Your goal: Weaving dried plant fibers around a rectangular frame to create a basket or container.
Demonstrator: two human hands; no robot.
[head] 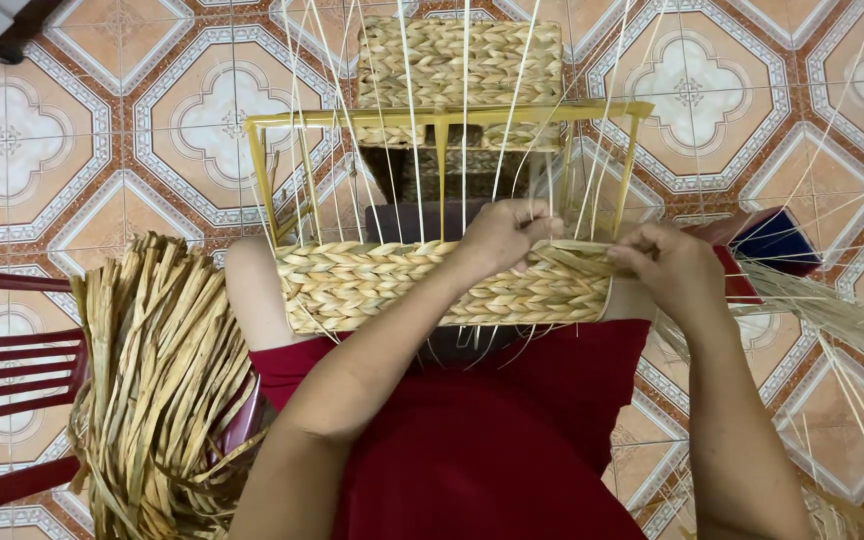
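A half-woven basket point(372, 285) of braided straw rests on my lap, built on a yellow rectangular frame point(442, 118) with thin pale upright strands point(415, 170) rising from it. My left hand point(505, 233) pinches the braided straw strand at the top edge of the woven wall, near the middle. My right hand point(664, 265) grips the same braid point(577, 257) at the basket's right corner. A finished band of weave point(457, 70) shows on the far side of the frame.
A thick bundle of dried straw point(157, 380) lies on a red chair point(7, 385) at my left. A red and blue stool point(767, 245) and loose thin strands point(842, 320) are at my right. Patterned tiles point(42, 150) cover the floor.
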